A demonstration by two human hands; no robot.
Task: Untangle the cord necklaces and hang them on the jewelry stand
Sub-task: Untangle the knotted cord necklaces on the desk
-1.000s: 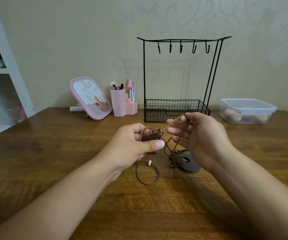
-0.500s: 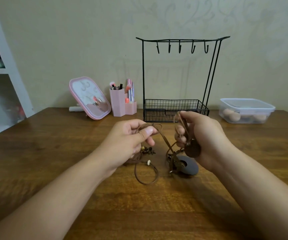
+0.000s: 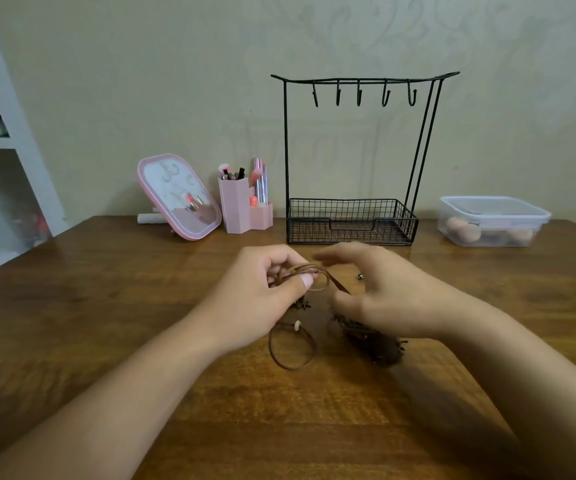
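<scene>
Brown cord necklaces (image 3: pixel 316 277) lie tangled on the wooden table (image 3: pixel 106 306) in front of me. My left hand (image 3: pixel 262 299) pinches a raised loop of cord between thumb and fingers. My right hand (image 3: pixel 390 292) hovers just right of that loop, blurred, its fingers stretched toward the cord and gripping nothing I can make out. A lower cord loop (image 3: pixel 291 353) with a white bead rests on the table. A dark round pendant (image 3: pixel 385 349) lies under my right wrist. The black wire jewelry stand (image 3: pixel 362 79) stands behind, its hooks bare.
A pink tilted mirror (image 3: pixel 179 199) and a pink brush holder (image 3: pixel 241 209) sit left of the stand. A clear lidded box (image 3: pixel 494 220) sits at the back right. A white shelf unit (image 3: pixel 27 157) borders the table's left side.
My right hand has let go of the cord and pendant, which now lies on the table, and its fingers have stretched out toward the loop. My left hand has kept its pinch.
</scene>
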